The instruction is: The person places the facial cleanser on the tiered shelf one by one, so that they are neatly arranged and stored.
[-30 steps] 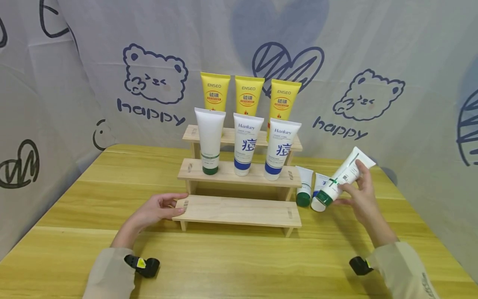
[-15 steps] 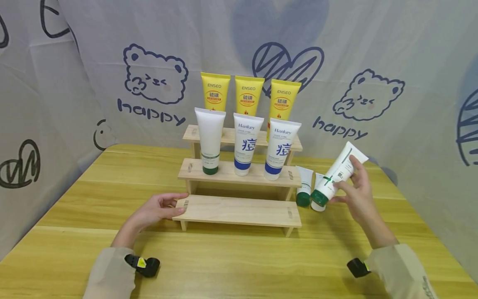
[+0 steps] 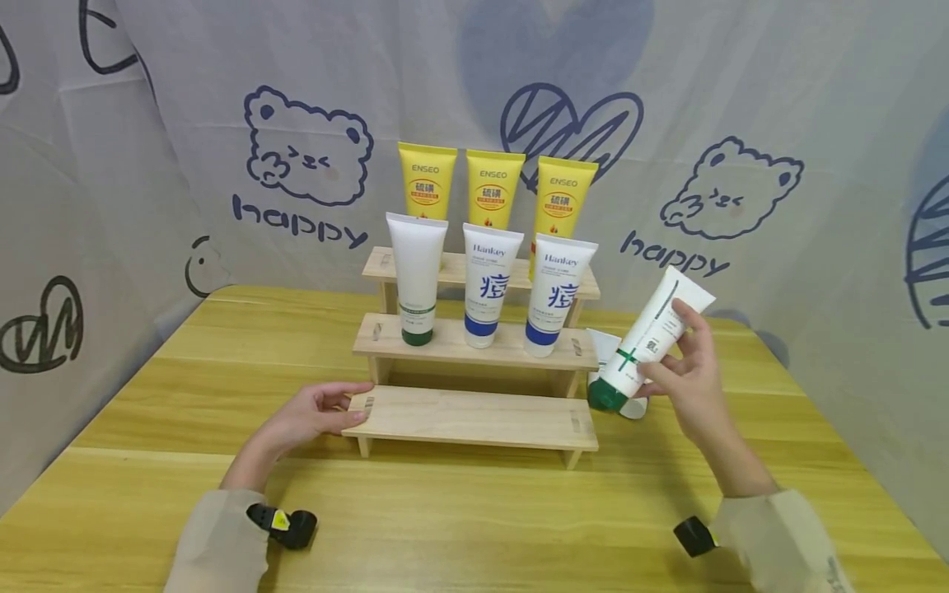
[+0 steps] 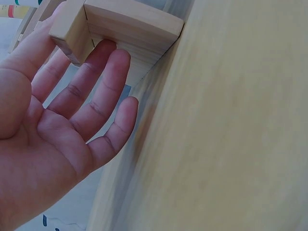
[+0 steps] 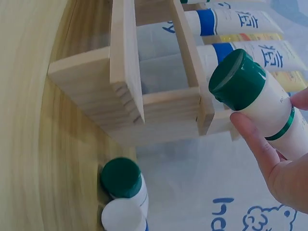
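My right hand (image 3: 693,379) pinches a white squeeze tube (image 3: 652,338) with a green cap between thumb and fingers. The tube is tilted, cap end down toward the left, just right of a three-step wooden display stand (image 3: 474,418). In the right wrist view its green cap (image 5: 238,79) overlaps the stand's upper steps. My left hand (image 3: 311,416) holds the left end of the lowest step; the left wrist view has several fingertips (image 4: 118,60) at the underside of that end. Three yellow tubes (image 3: 493,188) stand on the top step. On the middle step are one green-capped white tube (image 3: 418,272) and two blue-banded white tubes (image 3: 489,284).
Beside the stand's right end, a green-capped tube (image 5: 121,177) and a white-capped tube (image 5: 122,215) rest on the wooden table (image 3: 474,527), partly hidden behind the held tube in the head view. A printed cloth (image 3: 430,74) hangs behind the table.
My right hand has carried the green-capped tube left and slightly up, toward the stand, so it now covers more of the two tubes on the table. My left hand has stayed at the lowest step.
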`<state>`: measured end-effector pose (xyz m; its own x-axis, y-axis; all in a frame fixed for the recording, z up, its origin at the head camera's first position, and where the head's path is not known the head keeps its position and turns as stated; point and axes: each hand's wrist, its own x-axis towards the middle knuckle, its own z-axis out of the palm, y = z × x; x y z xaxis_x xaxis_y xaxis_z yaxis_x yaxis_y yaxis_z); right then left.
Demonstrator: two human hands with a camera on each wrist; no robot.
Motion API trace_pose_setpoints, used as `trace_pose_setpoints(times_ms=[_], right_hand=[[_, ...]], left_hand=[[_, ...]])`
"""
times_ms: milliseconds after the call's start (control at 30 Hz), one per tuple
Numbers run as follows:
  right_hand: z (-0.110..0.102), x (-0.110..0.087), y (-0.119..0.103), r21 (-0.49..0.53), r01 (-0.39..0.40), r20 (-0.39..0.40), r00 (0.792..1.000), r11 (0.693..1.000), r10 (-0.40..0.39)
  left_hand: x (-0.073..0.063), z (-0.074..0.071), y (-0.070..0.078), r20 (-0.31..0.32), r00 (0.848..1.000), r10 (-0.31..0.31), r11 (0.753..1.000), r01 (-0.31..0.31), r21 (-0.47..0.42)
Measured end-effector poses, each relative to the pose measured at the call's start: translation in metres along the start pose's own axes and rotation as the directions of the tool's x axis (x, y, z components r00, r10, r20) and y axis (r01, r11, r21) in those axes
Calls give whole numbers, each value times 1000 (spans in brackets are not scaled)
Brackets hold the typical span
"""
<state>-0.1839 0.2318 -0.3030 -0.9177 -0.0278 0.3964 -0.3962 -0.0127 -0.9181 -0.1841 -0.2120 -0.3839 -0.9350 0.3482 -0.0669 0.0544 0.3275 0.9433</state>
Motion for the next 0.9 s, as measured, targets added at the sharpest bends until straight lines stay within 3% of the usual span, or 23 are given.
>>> trace_pose_setpoints(times_ms=[467,900], right_hand=[[37,-4,-9,74,93,53,994,993,-97],[74,-6,-5,53,193,206,958,980,-200]], left_hand=[[-1,0,0,-7,1000,1,1000,-1,3],[0,0,0,-1,1000,15,1000,-15,2]])
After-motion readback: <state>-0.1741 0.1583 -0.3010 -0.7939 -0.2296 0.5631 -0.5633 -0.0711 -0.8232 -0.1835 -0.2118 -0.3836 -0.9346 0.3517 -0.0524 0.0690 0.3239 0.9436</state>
